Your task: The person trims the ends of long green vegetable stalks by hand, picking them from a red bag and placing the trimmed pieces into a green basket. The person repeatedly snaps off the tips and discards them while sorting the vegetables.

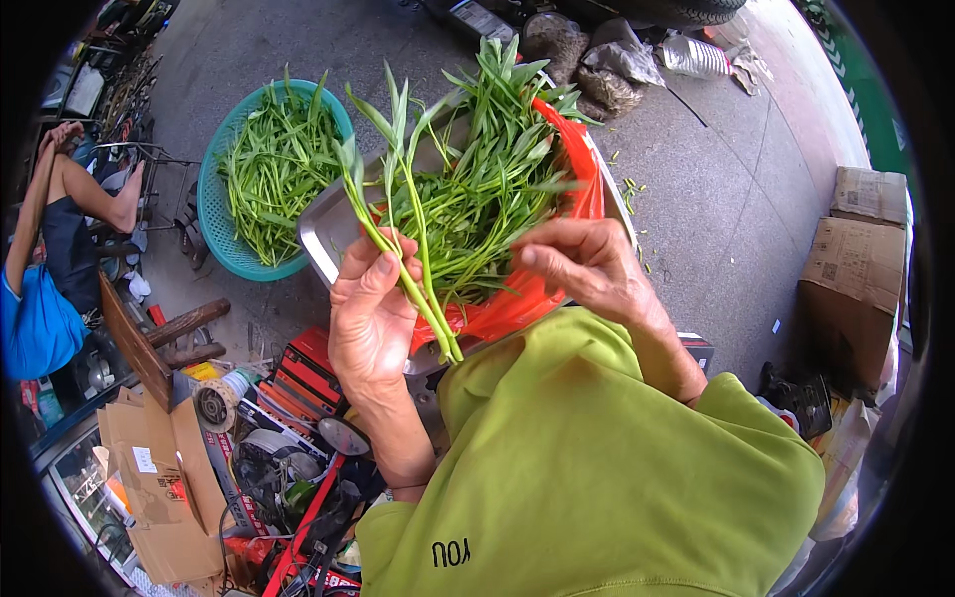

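A few green stems of leafy greens, probably water spinach (409,272), are pinched between the thumb and fingers of my left hand (377,298). Their leaves point away from me and the cut ends towards my lap. My right hand (589,265), slightly blurred, hovers over the right side of a heap of the same greens (485,186). Its fingers are half curled, and I see nothing between them. The heap lies on a red plastic bag (515,306) in a metal tray (328,224). Beyond the tray's left side, a teal plastic colander (216,235) holds more greens.
Stem bits (633,190) litter the concrete floor right of the tray. Cardboard boxes (854,261) stand farther right. At left are another person's bare leg (97,190), a wooden stool (134,339), tools and an opened carton (160,485). A plastic bottle (694,56) lies near a tyre (690,11).
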`<action>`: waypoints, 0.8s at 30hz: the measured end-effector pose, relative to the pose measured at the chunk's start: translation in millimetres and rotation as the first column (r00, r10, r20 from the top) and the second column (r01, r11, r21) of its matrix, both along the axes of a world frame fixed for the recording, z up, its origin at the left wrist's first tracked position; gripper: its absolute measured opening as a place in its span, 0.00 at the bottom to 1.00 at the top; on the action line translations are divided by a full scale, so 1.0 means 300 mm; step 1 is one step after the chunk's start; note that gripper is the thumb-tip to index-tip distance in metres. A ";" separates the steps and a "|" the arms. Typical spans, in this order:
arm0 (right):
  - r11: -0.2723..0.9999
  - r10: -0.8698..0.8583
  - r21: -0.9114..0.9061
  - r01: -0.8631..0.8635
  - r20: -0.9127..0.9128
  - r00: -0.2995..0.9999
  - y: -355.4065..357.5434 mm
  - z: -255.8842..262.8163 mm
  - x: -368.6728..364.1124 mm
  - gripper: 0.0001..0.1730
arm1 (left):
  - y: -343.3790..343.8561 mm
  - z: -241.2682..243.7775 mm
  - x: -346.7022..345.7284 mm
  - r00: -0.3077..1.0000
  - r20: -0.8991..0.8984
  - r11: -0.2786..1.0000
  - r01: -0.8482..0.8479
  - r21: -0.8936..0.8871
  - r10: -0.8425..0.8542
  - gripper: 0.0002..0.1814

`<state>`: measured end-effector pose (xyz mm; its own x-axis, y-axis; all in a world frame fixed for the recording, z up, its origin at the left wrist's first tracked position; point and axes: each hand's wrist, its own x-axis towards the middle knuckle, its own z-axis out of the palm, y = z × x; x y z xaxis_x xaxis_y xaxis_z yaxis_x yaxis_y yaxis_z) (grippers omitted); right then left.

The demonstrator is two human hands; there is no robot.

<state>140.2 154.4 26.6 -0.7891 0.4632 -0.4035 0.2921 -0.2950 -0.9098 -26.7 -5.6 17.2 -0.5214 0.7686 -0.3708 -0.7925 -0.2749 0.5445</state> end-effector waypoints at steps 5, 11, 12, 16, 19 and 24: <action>0.943 0.210 -0.257 -0.209 -0.022 0.977 -0.068 0.003 0.000 0.16 | 0.051 -0.042 0.056 0.999 -0.033 0.997 -0.007 -0.074 0.005 0.11; 0.958 0.061 -0.284 -0.047 0.043 0.997 -0.085 -0.067 -0.012 0.13 | 0.071 -0.086 0.121 0.997 -0.074 0.982 -0.024 -0.185 0.011 0.09; 0.956 0.048 -0.291 -0.026 0.069 0.996 -0.078 -0.086 -0.011 0.14 | 0.075 -0.093 0.131 0.998 -0.057 0.979 -0.013 -0.204 0.002 0.09; 0.974 0.127 -0.203 -0.104 0.106 0.986 -0.076 -0.099 0.000 0.11 | 0.078 -0.112 0.160 0.998 -0.062 0.969 -0.022 -0.247 0.007 0.07; 0.977 0.177 -0.132 -0.170 0.049 0.983 -0.079 -0.114 0.007 0.09 | 0.075 -0.118 0.155 0.999 -0.033 0.975 -0.014 -0.220 0.007 0.07; 0.998 0.013 -0.054 -0.011 0.050 0.999 -0.072 -0.108 -0.001 0.08 | 0.039 -0.088 0.131 0.997 0.080 0.989 -0.009 -0.148 0.021 0.09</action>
<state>139.9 132.9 -6.0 -0.7726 0.4305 -0.4667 0.3408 -0.3390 -0.8769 12.5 6.1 -9.1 -0.4958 0.6947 -0.5210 -0.8321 -0.2085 0.5139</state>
